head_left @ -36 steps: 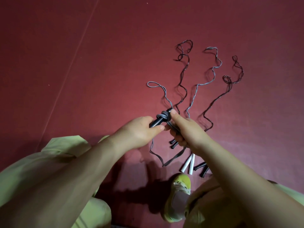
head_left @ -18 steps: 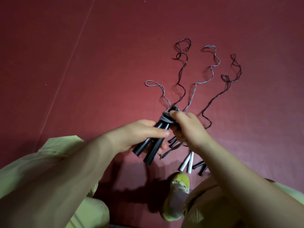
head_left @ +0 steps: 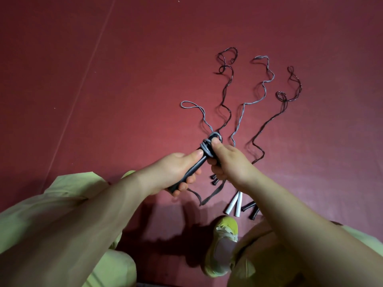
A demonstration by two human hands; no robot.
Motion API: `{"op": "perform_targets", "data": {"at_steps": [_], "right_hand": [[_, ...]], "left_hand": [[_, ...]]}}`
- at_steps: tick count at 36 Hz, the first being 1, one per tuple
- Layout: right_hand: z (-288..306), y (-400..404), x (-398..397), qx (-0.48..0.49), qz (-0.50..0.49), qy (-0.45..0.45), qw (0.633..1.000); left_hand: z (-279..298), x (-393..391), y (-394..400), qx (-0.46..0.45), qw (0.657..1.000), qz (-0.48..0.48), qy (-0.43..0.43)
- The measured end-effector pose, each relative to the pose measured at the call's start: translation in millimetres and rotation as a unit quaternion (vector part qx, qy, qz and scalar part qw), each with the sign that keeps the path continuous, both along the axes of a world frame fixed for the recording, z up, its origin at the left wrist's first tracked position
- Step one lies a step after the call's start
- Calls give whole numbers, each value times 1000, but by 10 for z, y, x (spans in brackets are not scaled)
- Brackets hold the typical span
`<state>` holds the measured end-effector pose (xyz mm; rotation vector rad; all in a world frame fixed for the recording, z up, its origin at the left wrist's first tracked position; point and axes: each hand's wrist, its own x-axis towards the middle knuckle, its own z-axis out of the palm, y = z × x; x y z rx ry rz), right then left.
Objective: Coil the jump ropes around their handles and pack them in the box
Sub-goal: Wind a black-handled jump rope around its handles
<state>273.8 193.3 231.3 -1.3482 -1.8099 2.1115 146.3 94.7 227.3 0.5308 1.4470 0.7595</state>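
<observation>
My left hand (head_left: 174,172) grips the black handles (head_left: 192,169) of a jump rope above the floor. A few turns of its grey cord (head_left: 207,149) are wound round the handles' far end. My right hand (head_left: 228,160) pinches the cord there, thumb on the coil. The loose end of the grey cord (head_left: 196,109) trails away on the floor. Three other ropes lie stretched out: a dark one (head_left: 224,90), a grey one with white handles (head_left: 234,205), and a dark one (head_left: 269,123) with black handles (head_left: 250,210). No box is in view.
The floor is a dark red mat (head_left: 103,79) with a seam running diagonally at the left. My yellow-green shoe (head_left: 223,243) and my knees in pale green trousers (head_left: 58,204) fill the bottom of the view. A dark strap (head_left: 211,195) hangs below my hands.
My left hand has shifted its grip along the handles, which now show as one bundle. The coil near the far end has grown and the loose cord on the floor has shortened slightly.
</observation>
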Motion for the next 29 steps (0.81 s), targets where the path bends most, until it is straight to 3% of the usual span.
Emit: {"op": "perform_targets", "data": {"at_steps": [6,8,14,22,25,29], "right_hand": [[-37,5,-17,15,-3,-35,999],[-54,-2,-9,19,-7,-53,998],[-51,-9,-14,-37,-28,-80,996],[-53,-25,-27,-40,-12,-109,993],[-21,-28,-33,-40,-29,-83,995],[6,-24,-46,-17,-34,-51,998]], "left_hand": [[-24,-18,41,19,984,-48,168],[-75,-56,42,26,964,-76,255],[-149,-106,6,26,908,-112,403],[-136,-69,-26,85,818,-160,545],[-131,-68,-31,99,823,-148,539],[-47,-83,-9,57,904,-143,399]]}}
